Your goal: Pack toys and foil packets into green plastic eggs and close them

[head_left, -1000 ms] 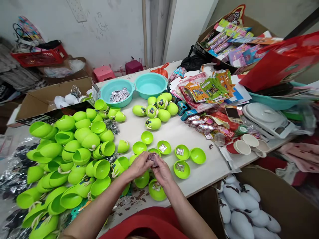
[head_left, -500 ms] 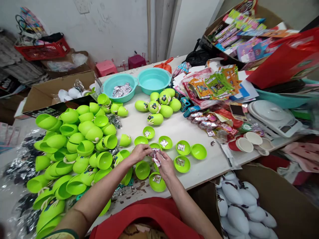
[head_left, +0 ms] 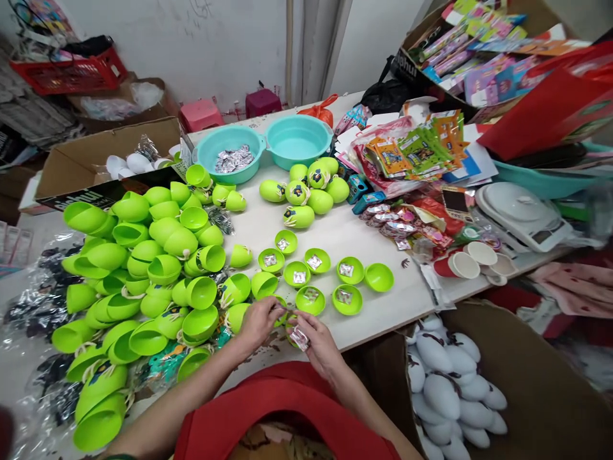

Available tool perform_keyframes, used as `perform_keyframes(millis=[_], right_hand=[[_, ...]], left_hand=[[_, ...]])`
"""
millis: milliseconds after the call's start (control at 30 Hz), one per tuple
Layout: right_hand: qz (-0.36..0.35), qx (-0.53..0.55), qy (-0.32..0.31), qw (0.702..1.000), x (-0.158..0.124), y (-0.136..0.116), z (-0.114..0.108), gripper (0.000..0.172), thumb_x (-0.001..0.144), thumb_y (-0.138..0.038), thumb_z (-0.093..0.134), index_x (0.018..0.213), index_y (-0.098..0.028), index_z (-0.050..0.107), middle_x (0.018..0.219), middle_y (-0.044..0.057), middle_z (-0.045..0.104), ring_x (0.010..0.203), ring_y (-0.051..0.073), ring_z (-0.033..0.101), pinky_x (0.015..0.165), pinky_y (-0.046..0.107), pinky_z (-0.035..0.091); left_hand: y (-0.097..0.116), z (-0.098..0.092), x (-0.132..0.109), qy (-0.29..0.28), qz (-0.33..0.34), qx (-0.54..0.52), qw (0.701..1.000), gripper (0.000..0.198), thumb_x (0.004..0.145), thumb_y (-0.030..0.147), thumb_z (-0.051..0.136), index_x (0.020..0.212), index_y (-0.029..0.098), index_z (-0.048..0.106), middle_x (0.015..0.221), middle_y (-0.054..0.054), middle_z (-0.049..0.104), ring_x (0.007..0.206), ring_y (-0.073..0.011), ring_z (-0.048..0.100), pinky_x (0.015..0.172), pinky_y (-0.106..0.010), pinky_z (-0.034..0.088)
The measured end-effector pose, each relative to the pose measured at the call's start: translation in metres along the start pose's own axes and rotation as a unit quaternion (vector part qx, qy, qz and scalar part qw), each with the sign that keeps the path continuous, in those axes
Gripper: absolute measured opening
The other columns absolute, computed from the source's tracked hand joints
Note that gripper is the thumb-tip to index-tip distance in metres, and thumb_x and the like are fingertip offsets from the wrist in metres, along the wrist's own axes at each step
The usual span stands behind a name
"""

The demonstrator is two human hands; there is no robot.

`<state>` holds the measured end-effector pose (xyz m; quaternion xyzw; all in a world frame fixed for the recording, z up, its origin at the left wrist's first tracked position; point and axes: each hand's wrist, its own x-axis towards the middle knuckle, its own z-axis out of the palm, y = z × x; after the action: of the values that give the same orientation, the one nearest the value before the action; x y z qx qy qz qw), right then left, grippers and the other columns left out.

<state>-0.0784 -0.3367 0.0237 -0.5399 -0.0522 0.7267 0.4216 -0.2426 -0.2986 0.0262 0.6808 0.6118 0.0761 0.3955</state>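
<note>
While my left hand (head_left: 261,322) and right hand (head_left: 317,344) meet at the near edge of the table (head_left: 335,239), both pinch a small clump of foil packets (head_left: 299,337) between the fingertips. Just beyond my knuckles, seven open green halves (head_left: 317,260) each hold a packet already. A bare half (head_left: 379,277) sits farthest to my right, and the big heap of green shells (head_left: 143,268) off my left wrist looks unfilled. Closed eggs (head_left: 306,198) lie farther ahead.

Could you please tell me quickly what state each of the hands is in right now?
Left hand: fingers pinched shut, contents too small to tell.
Right hand: closed on small silver foil packets.
</note>
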Motion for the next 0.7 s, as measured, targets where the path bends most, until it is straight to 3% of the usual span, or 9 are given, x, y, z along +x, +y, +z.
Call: perform_keyframes(millis=[100, 200, 267, 400, 467, 600, 700], right_hand=[[0.027, 0.043, -0.012, 0.999, -0.017, 0.003, -0.023, 0.058, 0.049, -0.029, 0.093, 0.101, -0.020, 0.069, 0.098, 0.007, 0.076, 0.078, 0.022, 0.073, 0.074, 0.032, 0.054], [0.003, -0.004, 0.012, 1.000, -0.025, 0.006, -0.049, 0.054, 0.050, -0.034, 0.093, 0.097, -0.018, 0.070, 0.091, 0.007, 0.076, 0.068, 0.021, 0.071, 0.067, 0.033, 0.054], [-0.014, -0.041, 0.038, 0.998, -0.026, 0.011, -0.062, 0.044, 0.051, -0.038, 0.092, 0.083, -0.014, 0.071, 0.073, 0.005, 0.074, 0.055, 0.016, 0.063, 0.056, 0.027, 0.049], [-0.019, -0.048, 0.048, 0.998, -0.027, 0.024, -0.073, 0.038, 0.046, -0.035, 0.094, 0.061, -0.012, 0.068, 0.047, -0.003, 0.059, 0.041, 0.007, 0.045, 0.043, 0.020, 0.031], [-0.017, -0.038, 0.039, 0.998, -0.029, 0.028, -0.074, 0.038, 0.043, -0.033, 0.095, 0.057, -0.012, 0.066, 0.045, -0.004, 0.057, 0.041, 0.006, 0.044, 0.042, 0.020, 0.030], [-0.022, 0.014, 0.040, 0.999, -0.034, 0.019, -0.086, 0.042, 0.049, -0.035, 0.093, 0.082, -0.016, 0.074, 0.074, 0.002, 0.073, 0.060, 0.012, 0.062, 0.059, 0.022, 0.048], [-0.035, 0.081, 0.074, 0.993, -0.036, 0.002, -0.108, 0.057, 0.046, -0.025, 0.095, 0.098, -0.019, 0.073, 0.099, 0.006, 0.076, 0.083, 0.016, 0.070, 0.077, 0.025, 0.054]], left_hand=[[-0.013, -0.002, -0.003, 0.057, -0.027, 0.058, 0.996, 0.021, 0.087, 0.028, 0.060, 0.105, 0.021, 0.069, 0.110, -0.010, 0.065, 0.107, -0.0295, 0.059, 0.079, -0.035, 0.047], [-0.017, -0.007, 0.005, 0.101, -0.022, 0.098, 0.990, 0.030, 0.088, 0.032, 0.058, 0.117, 0.022, 0.064, 0.116, -0.011, 0.061, 0.111, -0.0292, 0.056, 0.084, -0.036, 0.047], [-0.011, 0.000, 0.006, 0.064, 0.010, 0.055, 0.996, 0.031, 0.091, 0.037, 0.053, 0.115, 0.021, 0.065, 0.113, -0.010, 0.063, 0.104, -0.0260, 0.060, 0.085, -0.035, 0.047], [0.014, 0.036, 0.000, -0.136, 0.054, -0.117, 0.982, 0.034, 0.083, 0.042, 0.060, 0.103, 0.017, 0.070, 0.097, -0.006, 0.069, 0.087, -0.0203, 0.062, 0.076, -0.028, 0.047], [0.026, 0.056, -0.002, -0.191, 0.053, -0.150, 0.969, 0.028, 0.079, 0.040, 0.063, 0.088, 0.015, 0.071, 0.080, -0.002, 0.068, 0.074, -0.0167, 0.061, 0.065, -0.024, 0.045], [0.050, 0.073, 0.013, -0.173, 0.048, -0.140, 0.974, 0.026, 0.083, 0.035, 0.054, 0.075, 0.013, 0.066, 0.062, 0.001, 0.061, 0.057, -0.0134, 0.054, 0.054, -0.022, 0.039], [0.085, 0.075, 0.047, -0.130, 0.065, -0.129, 0.981, 0.028, 0.087, 0.033, 0.049, 0.077, 0.014, 0.066, 0.065, -0.001, 0.063, 0.061, -0.0145, 0.056, 0.059, -0.024, 0.040]])
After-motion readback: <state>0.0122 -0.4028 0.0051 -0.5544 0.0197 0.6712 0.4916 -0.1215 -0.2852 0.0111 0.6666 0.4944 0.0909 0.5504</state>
